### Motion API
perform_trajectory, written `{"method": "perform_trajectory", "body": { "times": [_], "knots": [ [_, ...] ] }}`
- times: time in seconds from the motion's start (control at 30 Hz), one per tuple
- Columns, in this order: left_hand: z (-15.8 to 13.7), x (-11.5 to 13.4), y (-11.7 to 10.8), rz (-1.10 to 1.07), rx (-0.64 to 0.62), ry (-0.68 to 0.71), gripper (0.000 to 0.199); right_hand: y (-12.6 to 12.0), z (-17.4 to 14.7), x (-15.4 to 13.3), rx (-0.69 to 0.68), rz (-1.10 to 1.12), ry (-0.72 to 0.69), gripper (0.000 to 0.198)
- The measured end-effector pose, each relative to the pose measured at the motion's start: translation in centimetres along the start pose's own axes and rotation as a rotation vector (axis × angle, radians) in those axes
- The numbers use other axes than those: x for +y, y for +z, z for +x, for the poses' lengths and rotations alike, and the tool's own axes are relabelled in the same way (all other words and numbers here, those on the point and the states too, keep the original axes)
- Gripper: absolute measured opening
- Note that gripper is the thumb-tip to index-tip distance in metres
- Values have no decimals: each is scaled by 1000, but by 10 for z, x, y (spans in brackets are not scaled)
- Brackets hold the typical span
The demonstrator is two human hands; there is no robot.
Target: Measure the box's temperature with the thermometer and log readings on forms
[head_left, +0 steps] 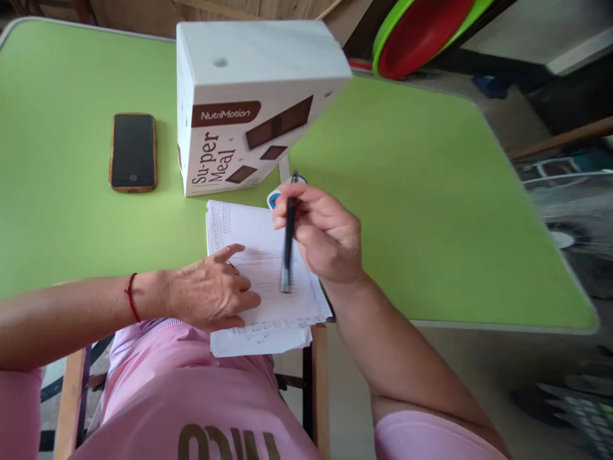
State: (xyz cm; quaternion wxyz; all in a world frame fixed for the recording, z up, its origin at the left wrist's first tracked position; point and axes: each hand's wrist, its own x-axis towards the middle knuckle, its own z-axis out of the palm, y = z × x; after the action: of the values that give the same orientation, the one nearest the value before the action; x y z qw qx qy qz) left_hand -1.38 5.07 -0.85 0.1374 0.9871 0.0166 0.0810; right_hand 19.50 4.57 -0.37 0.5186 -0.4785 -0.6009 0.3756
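Note:
Handwritten sheets of paper (268,281) lie in a stack at the table's near edge, and the lowest ones stick out past it. My left hand (211,291) rests on the stack's left side, fingers spread and forefinger stretched forward. Above the right part of the paper, my right hand (328,236) is closed around a black pen (288,239). The pen points lengthwise toward me and looks slightly blurred; whether it touches the paper I cannot tell. Just behind my right fingers is a small white and blue object (274,199), mostly hidden.
A tall white NutriMotion box (263,54) stands upright behind the papers. To its left a phone (134,152) in a wooden-looking case lies on the green table (431,211). Red and green basins (421,38) are beyond the far edge; a fan (565,236) is at the right.

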Motion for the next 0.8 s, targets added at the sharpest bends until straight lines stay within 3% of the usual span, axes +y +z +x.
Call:
{"method": "perform_trajectory", "body": {
  "times": [0.13,0.33,0.53,0.8],
  "knots": [
    [0,2,-3,-62,-37,-37,29,13,-4,1,-14,215,51,42],
    [-1,4,-5,-29,-42,-56,27,30,-12,11,-9,152,215,39],
    [0,4,-5,-18,-33,-43,29,35,-15,12,61,-83,119,9],
    [-1,3,-5,-3,19,-30,25,33,-14,8,16,-301,38,9]
  ]
}}
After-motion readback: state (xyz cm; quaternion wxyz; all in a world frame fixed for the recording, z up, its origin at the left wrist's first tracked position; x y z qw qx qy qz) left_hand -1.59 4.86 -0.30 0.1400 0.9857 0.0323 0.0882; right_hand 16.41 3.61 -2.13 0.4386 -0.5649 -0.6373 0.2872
